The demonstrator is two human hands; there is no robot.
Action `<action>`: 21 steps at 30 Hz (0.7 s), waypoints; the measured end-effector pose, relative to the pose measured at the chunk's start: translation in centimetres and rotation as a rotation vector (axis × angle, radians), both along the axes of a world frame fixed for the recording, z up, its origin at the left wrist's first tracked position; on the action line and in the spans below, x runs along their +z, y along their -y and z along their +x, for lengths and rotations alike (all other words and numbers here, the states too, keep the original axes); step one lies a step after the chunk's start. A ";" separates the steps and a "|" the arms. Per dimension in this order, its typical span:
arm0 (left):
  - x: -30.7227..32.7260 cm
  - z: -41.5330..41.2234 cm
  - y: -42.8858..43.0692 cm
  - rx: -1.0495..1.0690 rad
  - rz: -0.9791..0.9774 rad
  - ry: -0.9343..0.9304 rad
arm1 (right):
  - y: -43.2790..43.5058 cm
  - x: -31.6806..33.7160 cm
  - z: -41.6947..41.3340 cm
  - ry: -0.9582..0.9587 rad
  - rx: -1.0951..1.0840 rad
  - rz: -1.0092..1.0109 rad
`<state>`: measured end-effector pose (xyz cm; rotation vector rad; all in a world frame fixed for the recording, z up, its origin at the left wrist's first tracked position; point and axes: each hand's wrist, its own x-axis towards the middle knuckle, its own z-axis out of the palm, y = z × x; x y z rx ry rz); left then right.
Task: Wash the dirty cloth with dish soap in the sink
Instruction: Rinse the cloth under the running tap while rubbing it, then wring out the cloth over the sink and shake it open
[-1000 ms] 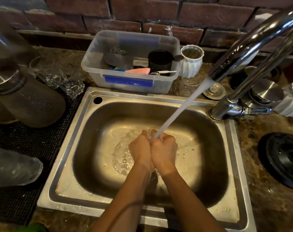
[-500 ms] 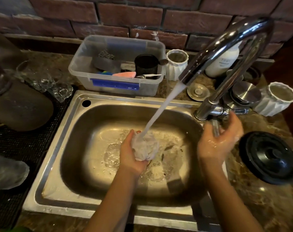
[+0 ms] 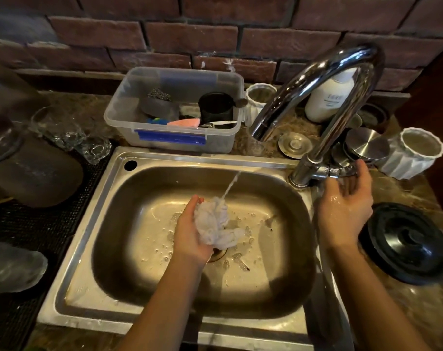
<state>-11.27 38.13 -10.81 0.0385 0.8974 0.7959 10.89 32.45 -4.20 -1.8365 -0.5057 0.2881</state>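
Since half a second ago our right hand [image 3: 345, 211] has reached the tap lever [image 3: 340, 171], fingers loosely spread, and the stream has thinned. Our left hand [image 3: 193, 233] grips the wadded white cloth [image 3: 215, 225] at centre frame, over the sink [image 3: 164, 310] drain, under the faucet [image 3: 316, 79].

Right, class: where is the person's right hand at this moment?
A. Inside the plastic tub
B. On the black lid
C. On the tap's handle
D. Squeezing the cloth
C: the right hand reaches up to the handle at the base of the tap, while the left hand alone holds the cloth over the sink.
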 end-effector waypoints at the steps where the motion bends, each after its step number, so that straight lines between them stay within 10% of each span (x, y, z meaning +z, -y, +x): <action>1: 0.2 0.1 0.0 0.002 -0.013 0.006 | 0.0 0.1 0.1 -0.001 0.011 -0.032; 7: 0.3 1.2 0.4 0.052 -0.020 -0.150 | 2.4 -1.5 -6.0 -0.027 0.232 -0.032; 12: 1.9 3.8 1.8 0.118 0.221 -0.609 | 0.0 -2.8 -12.8 -0.733 0.511 -0.042; 21: 3.5 3.6 0.4 0.198 0.190 -0.770 | -3.2 -3.0 -15.4 -0.606 0.418 -0.097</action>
